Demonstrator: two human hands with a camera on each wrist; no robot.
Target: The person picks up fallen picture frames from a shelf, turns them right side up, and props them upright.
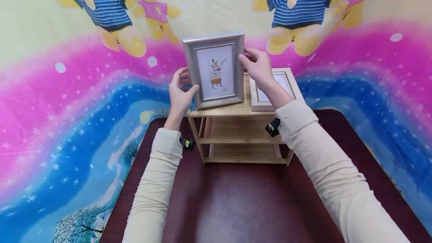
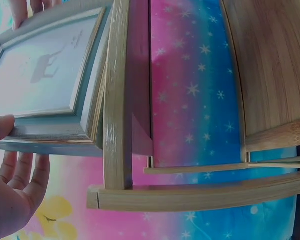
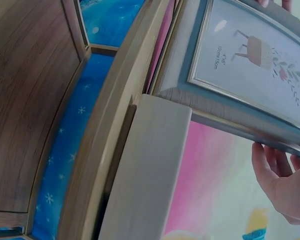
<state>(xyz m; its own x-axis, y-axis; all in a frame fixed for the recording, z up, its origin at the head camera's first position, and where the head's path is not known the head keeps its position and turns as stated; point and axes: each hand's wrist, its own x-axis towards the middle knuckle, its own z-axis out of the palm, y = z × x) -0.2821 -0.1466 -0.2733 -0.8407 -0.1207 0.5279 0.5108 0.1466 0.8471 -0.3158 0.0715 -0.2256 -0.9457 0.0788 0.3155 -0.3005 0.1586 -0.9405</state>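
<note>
Pinching silver frame point(image 1: 216, 72) by its sides: both hands point(image 1: 181, 92) point(image 1: 259, 67) | label point(image 3: 220, 58) reads 4"x6", 10cmx15cm | wooden rack point(image 1: 241, 132) below

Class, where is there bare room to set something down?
Free: the table in front of the rack, between the sleeves; the middle shelf and lower shelf, as far as visible. Crowded: the rack's top, where left hand and right hand hold the gray frame beside the pale frame.

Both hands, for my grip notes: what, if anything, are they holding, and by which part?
The silver picture frame, by its side edges: left hand lower, right hand higher.
</note>
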